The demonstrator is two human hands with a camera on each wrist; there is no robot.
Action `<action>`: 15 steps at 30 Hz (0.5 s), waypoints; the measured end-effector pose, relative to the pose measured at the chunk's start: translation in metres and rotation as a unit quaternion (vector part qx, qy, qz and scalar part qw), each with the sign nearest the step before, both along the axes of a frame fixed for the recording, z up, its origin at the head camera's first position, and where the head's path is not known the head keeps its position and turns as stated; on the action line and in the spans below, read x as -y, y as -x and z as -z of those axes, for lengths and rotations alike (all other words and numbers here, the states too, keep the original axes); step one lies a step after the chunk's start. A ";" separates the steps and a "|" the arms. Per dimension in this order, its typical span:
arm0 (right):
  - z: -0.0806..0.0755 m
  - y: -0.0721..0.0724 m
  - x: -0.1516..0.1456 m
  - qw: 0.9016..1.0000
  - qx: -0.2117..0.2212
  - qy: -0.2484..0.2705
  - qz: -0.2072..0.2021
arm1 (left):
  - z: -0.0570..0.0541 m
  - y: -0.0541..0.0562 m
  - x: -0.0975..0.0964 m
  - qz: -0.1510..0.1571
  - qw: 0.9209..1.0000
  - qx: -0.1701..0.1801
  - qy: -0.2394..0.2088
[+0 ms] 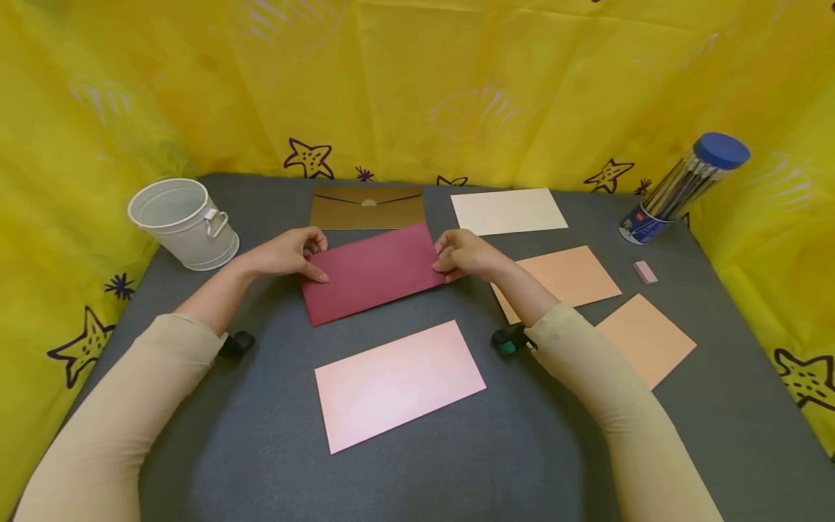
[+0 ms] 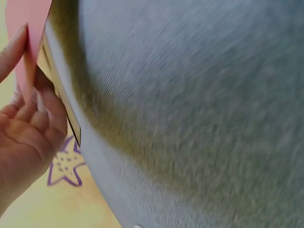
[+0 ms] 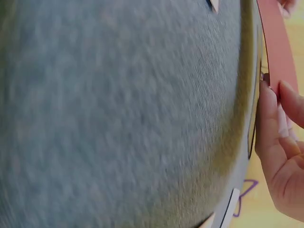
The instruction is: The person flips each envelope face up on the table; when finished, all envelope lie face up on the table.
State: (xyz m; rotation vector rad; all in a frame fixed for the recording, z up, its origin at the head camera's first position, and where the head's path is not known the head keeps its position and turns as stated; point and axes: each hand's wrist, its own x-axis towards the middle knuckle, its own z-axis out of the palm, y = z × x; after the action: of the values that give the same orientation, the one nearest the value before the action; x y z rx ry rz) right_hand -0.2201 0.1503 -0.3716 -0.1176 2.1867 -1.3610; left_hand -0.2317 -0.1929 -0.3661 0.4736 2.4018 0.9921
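Both hands hold up a dark red envelope (image 1: 375, 272), one at each short end. My left hand (image 1: 287, 254) pinches its left end, thumb on the near face and other fingers behind. At the other end my right hand (image 1: 466, 255) grips the edge between thumb and fingers. The wrist views show the envelope raised off the table, with the left hand (image 2: 31, 123) and right hand (image 3: 282, 142) each pinching it. A pale pink envelope (image 1: 400, 386) lies tilted on the table nearer the body. Behind the red one lies a brown envelope (image 1: 365, 209), its flap side up.
A cream envelope (image 1: 509, 211) lies at the back. Two peach envelopes (image 1: 567, 275) (image 1: 646, 341) lie on the right, one partly behind the right forearm. A white bucket (image 1: 185, 225) stands back left. A blue-lidded pencil tub (image 1: 681, 188) and a pink eraser (image 1: 645, 272) are at right.
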 end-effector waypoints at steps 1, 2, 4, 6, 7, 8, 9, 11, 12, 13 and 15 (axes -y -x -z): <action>-0.001 0.001 -0.003 1.000 0.001 0.003 0.002 | -0.002 0.002 0.002 -0.009 1.000 0.007 -0.008; -0.002 0.002 -0.005 1.000 0.002 0.004 0.006 | -0.003 0.003 0.004 -0.022 1.000 0.015 -0.014; -0.004 0.003 -0.011 1.000 0.003 0.010 0.014 | -0.003 0.006 0.009 -0.047 0.997 0.039 -0.039; -0.007 0.004 -0.016 1.000 0.003 0.016 0.023 | -0.003 0.008 0.014 -0.068 0.993 0.064 -0.066; -0.007 0.004 -0.018 0.999 0.004 0.021 0.028 | -0.002 0.009 0.017 -0.075 0.991 0.078 -0.082; -0.008 0.004 -0.020 0.999 0.005 0.026 0.034 | -0.001 0.009 0.020 -0.082 0.987 0.092 -0.100; -0.009 0.005 -0.022 0.999 0.005 0.033 0.039 | -0.001 0.009 0.022 -0.086 0.983 0.107 -0.120; -0.011 0.005 -0.025 0.998 0.006 0.044 0.052 | 0.000 0.009 0.025 -0.089 0.974 0.134 -0.160; -0.012 0.005 -0.026 0.997 0.007 0.049 0.058 | 0.000 0.009 0.027 -0.085 0.970 0.145 -0.178; -0.013 0.005 -0.027 0.997 0.008 0.054 0.063 | 0.001 0.009 0.027 -0.083 0.965 0.155 -0.193; -0.014 0.004 -0.028 0.996 0.010 0.061 0.072 | 0.001 0.009 0.028 -0.076 0.959 0.170 -0.215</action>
State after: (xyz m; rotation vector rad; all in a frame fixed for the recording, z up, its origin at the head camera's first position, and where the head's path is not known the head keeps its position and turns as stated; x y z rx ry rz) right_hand -0.2245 0.1782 -0.3577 0.0075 2.1298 -1.5686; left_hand -0.2404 -0.2212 -0.3669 0.2391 1.9368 1.5397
